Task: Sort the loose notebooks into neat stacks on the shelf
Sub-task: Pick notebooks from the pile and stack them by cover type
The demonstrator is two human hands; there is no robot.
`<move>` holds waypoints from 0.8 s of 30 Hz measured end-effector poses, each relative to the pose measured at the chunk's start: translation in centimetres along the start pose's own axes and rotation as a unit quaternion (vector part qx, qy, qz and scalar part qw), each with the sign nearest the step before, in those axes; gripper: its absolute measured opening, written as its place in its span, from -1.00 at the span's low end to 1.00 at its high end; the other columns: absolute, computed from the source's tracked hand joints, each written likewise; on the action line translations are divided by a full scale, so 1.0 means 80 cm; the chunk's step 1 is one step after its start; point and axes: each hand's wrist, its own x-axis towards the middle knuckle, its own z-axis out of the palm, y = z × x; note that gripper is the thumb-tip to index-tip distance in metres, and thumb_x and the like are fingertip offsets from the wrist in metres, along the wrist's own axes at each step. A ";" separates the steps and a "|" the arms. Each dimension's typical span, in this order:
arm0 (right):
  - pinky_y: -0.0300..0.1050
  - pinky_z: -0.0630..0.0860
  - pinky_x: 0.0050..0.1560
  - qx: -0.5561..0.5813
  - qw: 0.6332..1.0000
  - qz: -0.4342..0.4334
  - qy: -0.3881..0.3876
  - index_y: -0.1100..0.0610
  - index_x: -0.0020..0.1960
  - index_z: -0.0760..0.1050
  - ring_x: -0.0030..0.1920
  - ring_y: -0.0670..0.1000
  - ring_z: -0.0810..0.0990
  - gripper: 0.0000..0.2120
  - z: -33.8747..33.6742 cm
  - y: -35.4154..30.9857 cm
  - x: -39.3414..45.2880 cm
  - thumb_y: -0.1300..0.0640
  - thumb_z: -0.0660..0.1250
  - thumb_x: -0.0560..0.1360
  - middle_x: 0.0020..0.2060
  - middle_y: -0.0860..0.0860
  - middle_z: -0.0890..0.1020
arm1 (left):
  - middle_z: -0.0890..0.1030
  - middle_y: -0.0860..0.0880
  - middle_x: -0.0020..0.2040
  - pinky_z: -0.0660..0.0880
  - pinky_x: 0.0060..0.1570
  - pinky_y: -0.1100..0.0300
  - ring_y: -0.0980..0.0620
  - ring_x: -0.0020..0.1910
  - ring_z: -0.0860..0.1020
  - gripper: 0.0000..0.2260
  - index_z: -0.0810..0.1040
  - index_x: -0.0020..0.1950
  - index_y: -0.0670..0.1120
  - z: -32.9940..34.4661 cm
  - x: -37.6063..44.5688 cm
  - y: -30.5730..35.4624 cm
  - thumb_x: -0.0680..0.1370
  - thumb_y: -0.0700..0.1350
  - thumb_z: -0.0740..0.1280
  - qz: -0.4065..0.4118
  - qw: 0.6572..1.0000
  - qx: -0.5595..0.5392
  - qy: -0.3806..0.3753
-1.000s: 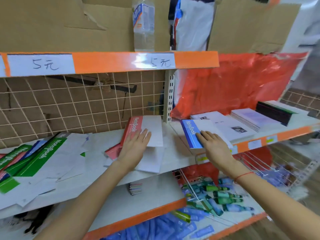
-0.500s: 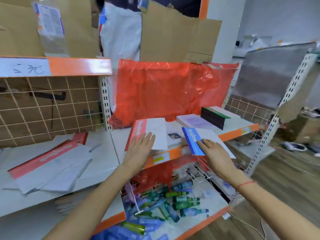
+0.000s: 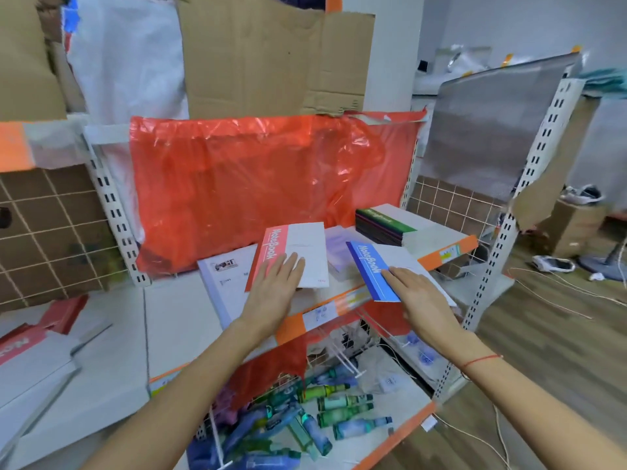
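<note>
My left hand (image 3: 274,290) holds a white notebook with a red spine (image 3: 298,245), fingers flat on its cover and thumb out of sight beneath. It hovers over a white notebook stack (image 3: 224,276) on the right shelf (image 3: 448,249). My right hand (image 3: 420,296) holds a white notebook with a blue spine (image 3: 369,266) the same way; this one juts out past the shelf's front edge. Behind them lie a pale purple notebook (image 3: 337,245) and a neat dark stack topped in green (image 3: 383,225). Loose red-spined notebooks (image 3: 27,344) lie on the left shelf.
A red plastic sheet (image 3: 254,178) hangs behind the right shelf, with cardboard (image 3: 271,52) above it. Several bottles (image 3: 339,401) lie on the lower shelf behind a wire rail. White slotted uprights (image 3: 502,245) frame the bay. Cables trail over the wooden floor at right.
Both hands carried their notebooks from the left bay to the right bay, and the view swung right with them. The grips look the same.
</note>
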 end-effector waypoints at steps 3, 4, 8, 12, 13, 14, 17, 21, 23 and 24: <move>0.27 0.58 -0.15 -0.019 1.000 -0.007 0.009 0.30 0.20 0.54 0.08 0.28 0.61 -0.19 0.010 0.032 0.026 0.61 0.42 -0.05 0.10 0.26 0.61 | 0.58 -0.27 0.16 0.55 -0.02 -0.18 -0.29 0.08 0.59 -0.27 0.32 0.28 -0.23 0.014 0.040 -0.001 0.13 -0.46 0.38 0.005 1.000 -0.024 0.014; 0.25 0.59 -0.16 -0.024 1.000 -0.011 0.010 0.29 0.21 0.53 0.08 0.27 0.61 -0.17 0.011 0.043 0.036 0.59 0.44 -0.07 0.10 0.25 0.61 | 0.58 -0.28 0.16 0.55 -0.03 -0.18 -0.30 0.08 0.59 -0.20 0.33 0.28 -0.24 0.017 0.055 -0.002 0.05 -0.48 0.42 0.004 0.999 -0.035 0.016; 0.26 0.58 -0.10 -0.026 0.999 -0.008 0.024 0.28 0.23 0.52 0.10 0.26 0.60 -0.20 0.020 0.085 0.072 0.56 0.43 -0.02 0.13 0.25 0.59 | 0.57 -0.27 0.18 0.53 0.03 -0.17 -0.28 0.09 0.58 -0.33 0.33 0.29 -0.24 0.036 0.105 -0.008 0.18 -0.44 0.29 0.025 0.997 -0.041 0.065; 0.15 0.59 -0.12 -0.034 0.998 -0.018 0.039 0.29 0.20 0.53 0.09 0.25 0.60 -0.23 0.029 0.115 0.099 0.55 0.44 -0.01 0.11 0.24 0.60 | 0.59 -0.26 0.15 0.54 -0.01 -0.18 -0.27 0.05 0.60 -0.48 0.36 0.26 -0.24 0.050 0.139 -0.002 0.32 -0.33 -0.03 0.028 0.994 -0.046 0.096; 0.14 0.60 -0.14 -0.041 0.998 -0.022 0.040 0.29 0.19 0.54 0.07 0.25 0.61 -0.24 0.033 0.120 0.103 0.55 0.45 -0.02 0.10 0.24 0.61 | 0.60 -0.26 0.14 0.54 -0.01 -0.18 -0.27 0.05 0.60 -0.49 0.36 0.26 -0.23 0.057 0.142 0.000 0.32 -0.33 -0.03 0.032 0.994 -0.044 0.098; 0.14 0.60 -0.14 -0.045 0.998 -0.024 0.041 0.29 0.18 0.54 0.07 0.25 0.61 -0.25 0.035 0.125 0.107 0.55 0.45 -0.02 0.09 0.23 0.61 | 0.60 -0.25 0.14 0.53 0.00 -0.17 -0.26 0.05 0.61 -0.48 0.36 0.26 -0.23 0.062 0.144 0.002 0.32 -0.34 -0.03 0.035 0.994 -0.041 0.097; 0.19 0.59 -0.08 -0.030 0.998 -0.023 0.046 0.29 0.20 0.53 0.09 0.25 0.60 -0.26 0.045 0.139 0.122 0.54 0.44 0.01 0.12 0.24 0.60 | 0.60 -0.24 0.14 0.53 0.02 -0.16 -0.25 0.05 0.61 -0.50 0.35 0.26 -0.22 0.074 0.151 0.005 0.34 -0.34 -0.01 0.037 0.994 -0.032 0.098; 0.19 0.56 -0.01 -0.012 0.999 -0.022 0.033 0.29 0.24 0.50 0.15 0.25 0.57 -0.31 0.061 0.159 0.139 0.53 0.41 0.11 0.16 0.24 0.57 | 0.61 -0.25 0.13 0.54 -0.01 -0.15 -0.24 0.04 0.61 -0.55 0.35 0.26 -0.21 0.081 0.159 0.008 0.38 -0.33 0.02 0.033 0.995 -0.022 0.091; 0.22 0.56 -0.04 -0.004 0.999 -0.028 0.025 0.31 0.23 0.51 0.13 0.27 0.58 -0.28 0.071 0.173 0.148 0.56 0.36 0.06 0.14 0.26 0.58 | 0.60 -0.26 0.14 0.54 0.00 -0.15 -0.25 0.05 0.61 -0.58 0.35 0.27 -0.22 0.084 0.165 0.009 0.42 -0.33 0.02 0.035 0.994 -0.013 0.101; 0.24 0.57 -0.06 -0.004 0.999 -0.034 0.022 0.32 0.22 0.51 0.11 0.28 0.59 -0.26 0.075 0.180 0.153 0.57 0.36 0.02 0.12 0.27 0.59 | 0.60 -0.26 0.14 0.54 0.01 -0.16 -0.25 0.06 0.61 -0.59 0.35 0.27 -0.22 0.086 0.166 0.010 0.44 -0.33 0.02 0.034 0.994 -0.009 0.105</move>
